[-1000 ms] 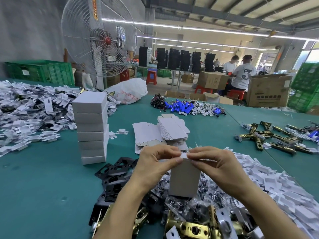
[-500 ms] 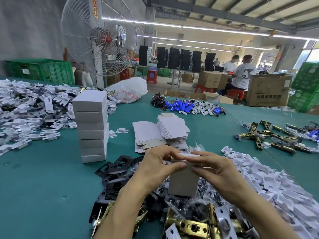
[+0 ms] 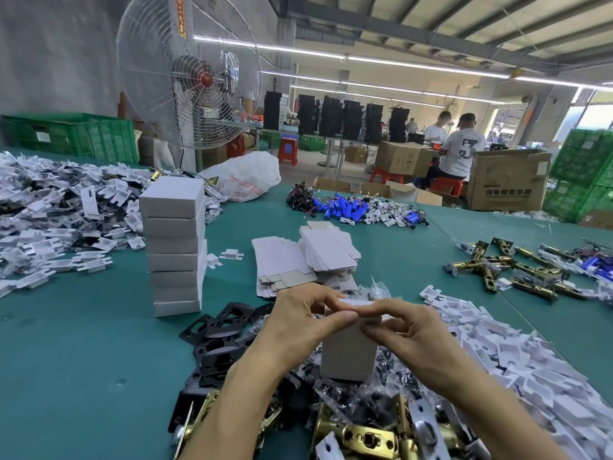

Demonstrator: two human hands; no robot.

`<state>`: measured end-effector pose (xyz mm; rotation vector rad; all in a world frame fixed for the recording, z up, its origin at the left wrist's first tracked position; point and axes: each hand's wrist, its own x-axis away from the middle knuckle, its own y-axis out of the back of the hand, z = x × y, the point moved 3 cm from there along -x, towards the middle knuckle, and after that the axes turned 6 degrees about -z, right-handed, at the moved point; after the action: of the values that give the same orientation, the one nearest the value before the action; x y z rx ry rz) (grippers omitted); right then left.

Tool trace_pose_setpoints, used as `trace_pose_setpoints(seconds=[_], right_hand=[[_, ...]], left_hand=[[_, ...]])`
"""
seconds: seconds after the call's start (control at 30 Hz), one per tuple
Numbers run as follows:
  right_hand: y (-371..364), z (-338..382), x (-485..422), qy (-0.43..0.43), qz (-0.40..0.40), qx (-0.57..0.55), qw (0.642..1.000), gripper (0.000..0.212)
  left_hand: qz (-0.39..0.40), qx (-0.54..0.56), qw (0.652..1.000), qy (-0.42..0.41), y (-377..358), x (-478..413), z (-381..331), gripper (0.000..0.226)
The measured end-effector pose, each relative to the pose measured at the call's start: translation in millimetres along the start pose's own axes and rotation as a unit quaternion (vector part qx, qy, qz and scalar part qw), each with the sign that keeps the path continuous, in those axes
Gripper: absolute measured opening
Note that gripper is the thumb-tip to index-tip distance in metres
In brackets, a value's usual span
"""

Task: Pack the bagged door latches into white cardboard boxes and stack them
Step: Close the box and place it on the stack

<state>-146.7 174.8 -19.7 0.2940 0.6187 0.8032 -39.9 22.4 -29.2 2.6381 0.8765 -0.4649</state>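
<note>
Packing work at the green table (image 3: 83,360) reaches the closing of one more carton. Low in the middle of the frame, the left hand (image 3: 298,323) pinches the top edge of an upright white box (image 3: 348,356) between thumb and fingers. The right hand (image 3: 414,336), fingers curled, nips the lid flap from the other side, and the fingertips of both nearly meet over the box.

A second ago the flap stood raised between the two hands. Now it lies folded down across the top, and both hands have sunk with it. That suggests the box is filled and all but shut, with only the tuck to press home before it can join the pile. Whether a latch is inside cannot be seen. The box stands on a heap of bagged latches (image 3: 348,400) at bottom centre.

Counted from left to right:
- One stack of boxes (image 3: 174,247) stands at centre left, seven high by my count and unchanged over the last second.
- One cluster of black plates (image 3: 225,327) lies beside the left wrist, too tangled to number.
- Two piles of flat box blanks (image 3: 298,260) sit just beyond the hands.
- One box is in hand.
- A scatter of bare brass latches (image 3: 517,270) lies toward the right edge, too overlapped for a firm figure.
- Two seated workers (image 3: 459,151) are at upper right.
</note>
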Motion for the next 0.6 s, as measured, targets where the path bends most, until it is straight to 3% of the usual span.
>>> trace_pose_setpoints(seconds=[0.17,0.33,0.4,0.6], right_hand=[[-2.2,0.8,-1.0,-0.015,0.001,-0.028,0.999,0.045],[7.8,12.0,-10.4,-0.050,-0.097,-0.161,0.981,0.033],[11.3,18.7,-15.9,-0.065,-0.142,-0.222,0.963,0.030],[-4.8,32.8,-32.2,-0.126,-0.181,-0.302,0.927,0.025]], left_hand=[[-0.008,0.021,0.999,0.033,1.1,-1.3,1.8,0.015],[0.026,0.015,0.996,0.085,7.2,-2.9,3.1,0.050],[0.031,0.034,0.992,0.115,7.0,-2.4,0.2,0.049],[-0.104,0.219,0.961,0.133,7.8,-7.5,-15.9,0.021]])
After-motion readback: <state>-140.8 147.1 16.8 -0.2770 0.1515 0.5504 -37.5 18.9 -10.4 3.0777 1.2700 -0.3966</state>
